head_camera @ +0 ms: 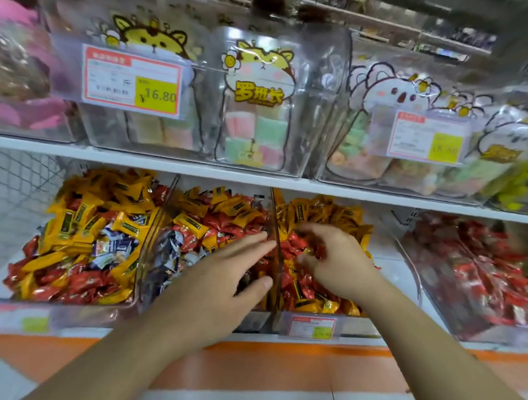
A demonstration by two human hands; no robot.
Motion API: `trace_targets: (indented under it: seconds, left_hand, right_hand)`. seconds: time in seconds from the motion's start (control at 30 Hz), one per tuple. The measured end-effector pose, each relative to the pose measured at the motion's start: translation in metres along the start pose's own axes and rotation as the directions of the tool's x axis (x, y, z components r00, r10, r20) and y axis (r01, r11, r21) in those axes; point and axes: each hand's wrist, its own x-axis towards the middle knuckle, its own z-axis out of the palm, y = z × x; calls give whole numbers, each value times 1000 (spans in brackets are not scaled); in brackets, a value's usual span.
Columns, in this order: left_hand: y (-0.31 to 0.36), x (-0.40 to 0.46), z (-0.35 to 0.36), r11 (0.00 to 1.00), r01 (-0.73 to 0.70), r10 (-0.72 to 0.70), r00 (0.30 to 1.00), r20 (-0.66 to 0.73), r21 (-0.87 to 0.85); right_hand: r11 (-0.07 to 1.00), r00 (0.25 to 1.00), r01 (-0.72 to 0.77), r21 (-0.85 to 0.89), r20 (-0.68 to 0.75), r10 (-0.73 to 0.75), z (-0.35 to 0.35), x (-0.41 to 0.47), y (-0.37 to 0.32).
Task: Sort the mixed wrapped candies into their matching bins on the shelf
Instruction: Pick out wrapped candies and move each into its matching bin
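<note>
Right hand (328, 257) grip pinches red candies (315, 252); left hand (218, 280) flat, fingers straight, holding nothing. We should carry reds to the red bin (484, 278), avoiding stray yellows.

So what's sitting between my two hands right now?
In the head view, the upright clear plastic divider between two candy bins stands between the left hand and right hand, with red wrapped candies beside it.

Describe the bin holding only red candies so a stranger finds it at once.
Start at the lower shelf, below the cartoon-labelled tubs. Go to the far right bin, right of the right hand. Its wrappers look all red; neighbouring bins mix yellow in.
</note>
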Motion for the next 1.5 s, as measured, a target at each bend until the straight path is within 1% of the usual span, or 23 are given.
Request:
trace_targets:
  seconds: [0.13, 0.3, 0.53, 0.7, 0.8, 0.9, 0.97, 1.0, 1.07, 1.13, 1.2, 1.27, 1.37, 1.5]
  left_hand:
    - [4, 3, 19, 998, 41, -39, 999, 36, -48]
    - [4, 2, 22, 996, 62, -61, 998, 23, -71]
    - [6, 0, 18, 998, 53, -52, 998, 21, -46]
    - [5, -2, 11, 998, 49, -50, 999, -7, -43]
    - [4, -2, 6, 998, 53, -54, 998, -31, -38]
    - [2, 0, 1, 998, 49, -52, 994, -92, -34]
    - [3, 1, -1, 996, 69, -76, 990, -121, -56]
    - [4, 1, -3, 993, 82, -92, 987, -129, -84]
    - [5, 2, -6, 984, 101, -122, 982, -144, -147]
    - [6, 2, -10, 969, 104, -141, 978, -156, -223]
    - [6, 0, -15, 942, 96, -157, 973, -169, -322]
    - [5, -5, -24, 917, 98, -173, 971, -164, -387]
    - [-4, -13, -39, 888, 123, -220, 960, -175, -443]
    - [-22, -24, -56, 886, 161, -280, 934, -224, -434]
  right_hand:
    - [997, 998, 54, -49, 23, -53, 10, 11, 0]
    - [998, 997, 30, -53, -64, -34, 19, 15, 0]
    - [997, 994, 48, -65, -94, -54, 25, 17, 0]
    - [996, 987, 37, -80, -152, -49, 23, 15, 4]
    - [1000, 975, 25, 9, -220, -22, 13, 10, 5]
    - [985, 966, -35, 166, -249, 76, 0, 3, 4]
    - [958, 961, -46, 282, -250, 120, -8, -3, -2]
    - [928, 960, -37, 371, -245, 137, -12, -6, -8]
    - [820, 971, 14, 572, -205, 127, -19, -13, -24]
    - [722, 993, 52, 690, -113, 37, -21, -21, -45]
    - [670, 997, 68, 740, -29, -69, -18, -27, -64]
    - [653, 993, 75, 754, 6, -121, -12, -31, -78]
    - [643, 993, 71, 763, 9, -121, -1, -30, -94]
    - [638, 992, 71, 767, 12, -125, 15, -24, -118]
